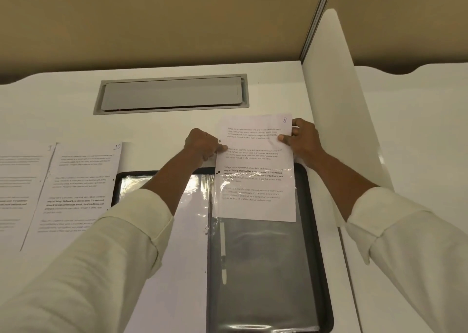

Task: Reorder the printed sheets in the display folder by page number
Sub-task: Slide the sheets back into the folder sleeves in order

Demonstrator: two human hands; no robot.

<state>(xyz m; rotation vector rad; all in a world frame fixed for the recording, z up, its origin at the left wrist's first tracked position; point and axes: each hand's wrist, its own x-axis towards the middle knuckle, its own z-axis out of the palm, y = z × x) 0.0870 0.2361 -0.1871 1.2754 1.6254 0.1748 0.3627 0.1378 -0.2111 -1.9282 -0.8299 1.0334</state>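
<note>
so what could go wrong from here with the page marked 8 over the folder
1. The left hand and right hand pinch the sheet marked 8 only near its top, while its lower part seems to lie under the wrinkled clear pocket; an uneven push could crease or jam it.
2. Sheet 9 and sheet 10 lie loose on the desk beside the left forearm, which might brush them askew.

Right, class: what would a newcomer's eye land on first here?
The left hand and right hand pinch the sheet marked 8 at mid-desk, its lower part tucked into the black display folder. Sheet 9 and sheet 10 lie loose to its left.
</note>
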